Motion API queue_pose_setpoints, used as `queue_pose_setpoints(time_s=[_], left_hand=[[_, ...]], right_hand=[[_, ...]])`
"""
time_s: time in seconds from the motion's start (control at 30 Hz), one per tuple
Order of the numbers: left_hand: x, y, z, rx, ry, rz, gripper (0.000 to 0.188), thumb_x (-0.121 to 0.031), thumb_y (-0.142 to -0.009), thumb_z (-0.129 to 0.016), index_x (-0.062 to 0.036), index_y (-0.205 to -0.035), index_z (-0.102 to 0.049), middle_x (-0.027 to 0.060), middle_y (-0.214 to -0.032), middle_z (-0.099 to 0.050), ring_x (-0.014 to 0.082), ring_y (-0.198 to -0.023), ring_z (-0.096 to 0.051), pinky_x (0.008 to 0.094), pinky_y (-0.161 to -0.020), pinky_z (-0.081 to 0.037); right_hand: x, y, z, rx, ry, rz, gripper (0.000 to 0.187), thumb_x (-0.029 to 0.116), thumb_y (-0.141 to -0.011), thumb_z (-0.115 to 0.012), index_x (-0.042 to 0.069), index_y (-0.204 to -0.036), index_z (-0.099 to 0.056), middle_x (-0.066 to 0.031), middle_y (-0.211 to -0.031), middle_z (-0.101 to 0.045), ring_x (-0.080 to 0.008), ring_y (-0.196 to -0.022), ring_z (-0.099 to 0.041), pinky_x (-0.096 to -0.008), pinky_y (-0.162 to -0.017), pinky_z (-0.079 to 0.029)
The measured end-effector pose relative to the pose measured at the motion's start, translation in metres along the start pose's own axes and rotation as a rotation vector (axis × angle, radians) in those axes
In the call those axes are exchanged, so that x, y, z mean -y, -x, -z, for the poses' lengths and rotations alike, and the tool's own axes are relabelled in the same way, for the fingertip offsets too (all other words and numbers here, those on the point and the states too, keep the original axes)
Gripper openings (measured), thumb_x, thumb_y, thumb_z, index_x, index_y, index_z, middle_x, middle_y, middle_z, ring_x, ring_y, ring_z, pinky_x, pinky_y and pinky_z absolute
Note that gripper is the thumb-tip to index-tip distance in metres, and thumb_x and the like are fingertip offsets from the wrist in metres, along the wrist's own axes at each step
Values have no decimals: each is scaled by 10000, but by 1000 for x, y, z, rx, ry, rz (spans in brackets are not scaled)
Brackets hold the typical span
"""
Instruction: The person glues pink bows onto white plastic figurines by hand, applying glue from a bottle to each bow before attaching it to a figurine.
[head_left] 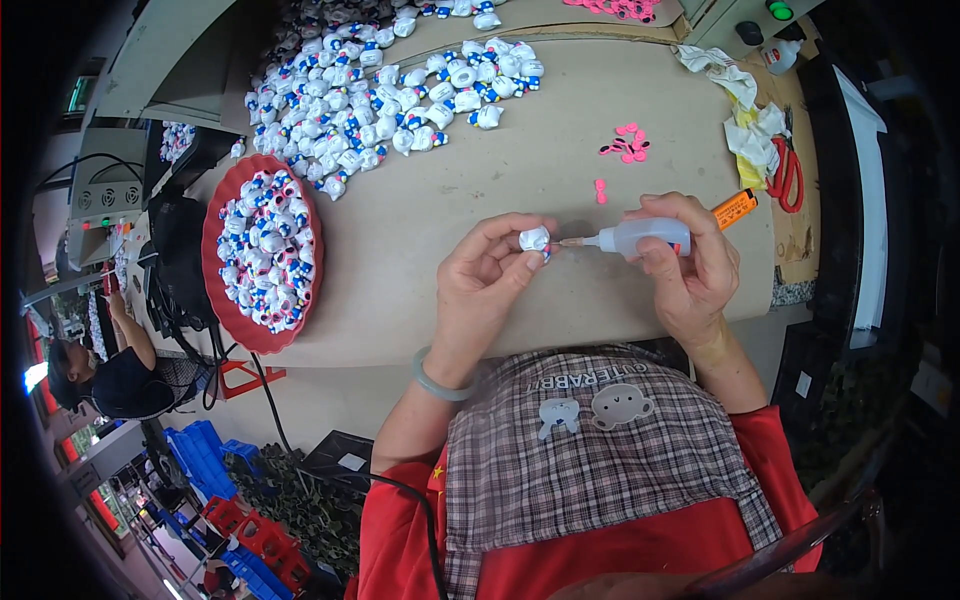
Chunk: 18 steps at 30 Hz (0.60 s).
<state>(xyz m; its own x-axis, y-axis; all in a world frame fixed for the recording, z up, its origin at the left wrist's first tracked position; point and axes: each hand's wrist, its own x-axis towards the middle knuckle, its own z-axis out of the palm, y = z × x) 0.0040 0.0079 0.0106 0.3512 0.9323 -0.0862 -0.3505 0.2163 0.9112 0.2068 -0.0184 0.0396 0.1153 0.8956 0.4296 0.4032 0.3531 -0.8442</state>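
Between the thumb and fingers of my left hand (488, 268) is a small white figurine (535, 239) with a bit of blue on it. My right hand (692, 262) grips a translucent squeeze bottle (640, 237), its thin nozzle pointing left at the figurine. The nozzle tip is at or very near the figurine's side; contact is hard to make out. Just beyond the bottle, one small pink piece (600, 190) lies on the table, with a little pile of pink and black pieces (628, 146) farther back.
A heap of white and blue figurines (390, 105) covers the back left. A red scalloped bowl (214, 262) full of figurines stands left. At right lie an orange stick-shaped item (735, 209), red-handled scissors (788, 178) and crumpled paper (752, 140). Another person (125, 365) sits far left.
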Motion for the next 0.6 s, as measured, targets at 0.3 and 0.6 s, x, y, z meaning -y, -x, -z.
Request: queue_pose_setpoints(time_s=[0.3, 0.6], left_hand=[[2, -1, -1, -5, 2, 41, 286, 16, -876, -598, 36, -1156, -544, 200, -1138, -613, 232, -998, -638, 318, -876, -511], [0, -1, 0, 5, 23, 25, 285, 20, -883, -572, 37, -1166, -544, 209, -1152, -610, 238, -998, -642, 315, -872, -510]], right_hand=[[0, -1, -3, 22, -37, -6, 296, 148, -839, -692, -23, -1056, -585, -115, -818, -646, -170, -691, -633, -249, -595, -482], [-1, -1, -4, -32, 19, 40, 301, 148, -830, -701, -22, -1053, -591, -123, -825, -651, -182, -687, -631, -252, -589, -479]])
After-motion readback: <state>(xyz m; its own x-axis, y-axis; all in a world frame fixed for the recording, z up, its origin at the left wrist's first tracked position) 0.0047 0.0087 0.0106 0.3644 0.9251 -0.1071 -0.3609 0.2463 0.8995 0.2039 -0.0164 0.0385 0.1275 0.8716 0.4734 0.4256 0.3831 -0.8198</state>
